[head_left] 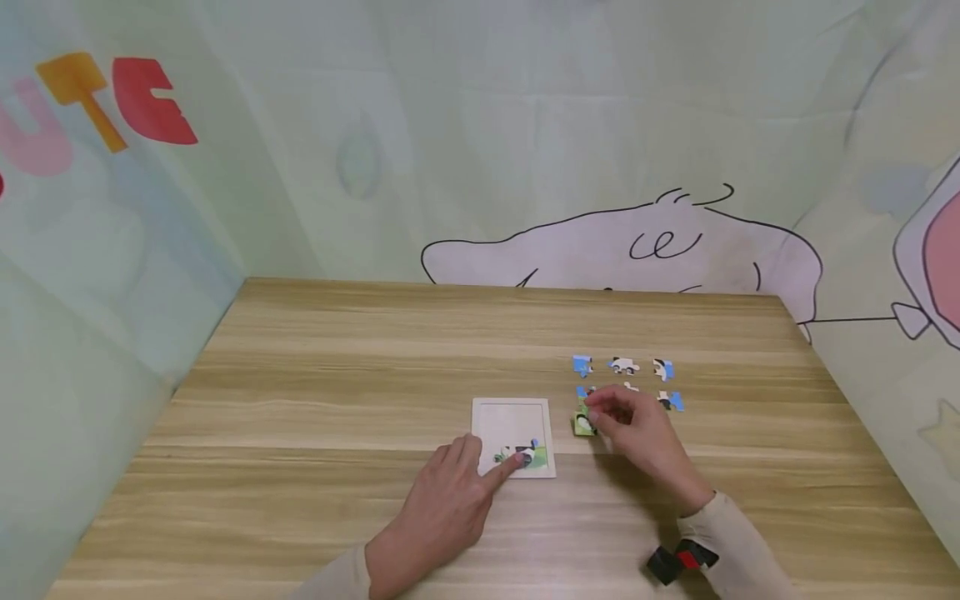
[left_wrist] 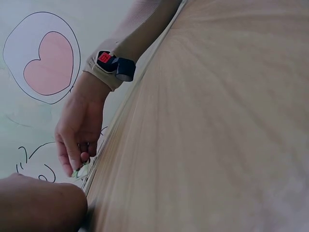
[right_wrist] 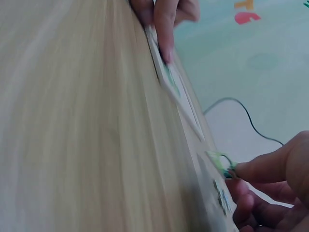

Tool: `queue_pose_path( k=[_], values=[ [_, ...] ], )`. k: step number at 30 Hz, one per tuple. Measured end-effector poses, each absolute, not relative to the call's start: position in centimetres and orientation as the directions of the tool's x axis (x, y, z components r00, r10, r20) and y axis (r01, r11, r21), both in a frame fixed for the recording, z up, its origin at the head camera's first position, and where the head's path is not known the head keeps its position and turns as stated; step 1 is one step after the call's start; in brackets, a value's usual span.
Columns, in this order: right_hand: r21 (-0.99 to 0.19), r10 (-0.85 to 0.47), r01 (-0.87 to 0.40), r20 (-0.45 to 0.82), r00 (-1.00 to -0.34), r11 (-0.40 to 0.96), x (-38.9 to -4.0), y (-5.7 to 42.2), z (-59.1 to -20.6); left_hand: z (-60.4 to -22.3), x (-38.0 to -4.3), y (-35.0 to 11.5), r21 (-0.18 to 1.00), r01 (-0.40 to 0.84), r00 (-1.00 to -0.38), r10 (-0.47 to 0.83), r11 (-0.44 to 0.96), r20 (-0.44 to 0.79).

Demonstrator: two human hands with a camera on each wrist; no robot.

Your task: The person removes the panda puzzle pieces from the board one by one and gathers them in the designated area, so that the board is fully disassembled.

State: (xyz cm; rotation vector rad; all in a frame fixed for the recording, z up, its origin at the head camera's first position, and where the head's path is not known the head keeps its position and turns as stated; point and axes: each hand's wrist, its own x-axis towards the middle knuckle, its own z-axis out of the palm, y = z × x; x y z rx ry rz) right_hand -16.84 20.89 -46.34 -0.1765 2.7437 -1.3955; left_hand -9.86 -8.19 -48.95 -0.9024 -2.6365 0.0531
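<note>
A shallow white puzzle tray (head_left: pixel 551 442) lies on the table, with joined panda-picture pieces (head_left: pixel 538 456) along its lower edge. My left hand (head_left: pixel 450 492) rests at the tray's lower left corner, its straight index finger pressing on those pieces. To the right of the tray, my right hand (head_left: pixel 641 429) pinches a green puzzle piece (head_left: pixel 582 423) between thumb and fingertips. The right wrist view shows this green piece (right_wrist: pixel 223 159) tilted at the fingertips. Just beyond the right hand are loose pieces, partly hidden by it.
Loose puzzle pieces lie in rows at the right, among them a blue one (head_left: pixel 581 364), a panda-face one (head_left: pixel 623 365) and a blue-and-white one (head_left: pixel 663 368). The wooden table (head_left: pixel 337 358) meets a cartoon-printed cloth wall (head_left: pixel 480 150) behind and at both sides.
</note>
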Motion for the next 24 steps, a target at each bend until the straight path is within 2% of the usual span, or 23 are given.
queue_pose_path(
  k=[5,11,17,24],
  values=[
    [-0.724,-0.174,-0.138,0.025,-0.984,0.676,-16.9,22.2,-46.3,-48.9,-9.9,-8.2,-0.136,0.589,-0.737,0.599,0.797,0.314],
    [-0.654,-0.188,-0.214,0.110,-0.976,0.726,-17.0,22.3,-46.9,-49.0,-9.9,-8.3,-0.143,0.591,-0.730,0.602,0.794,0.322],
    [-0.573,-0.205,-0.248,0.139,-0.969,0.781,-17.1,22.1,-47.1,-48.9,-9.9,-8.3,-0.134,0.592,-0.738,0.602,0.795,0.305],
    [-0.551,-0.214,-0.269,0.164,-0.963,0.790,-17.0,21.7,-47.1,-48.9,-10.0,-8.3,-0.134,0.593,-0.739,0.603,0.794,0.301]
  ],
)
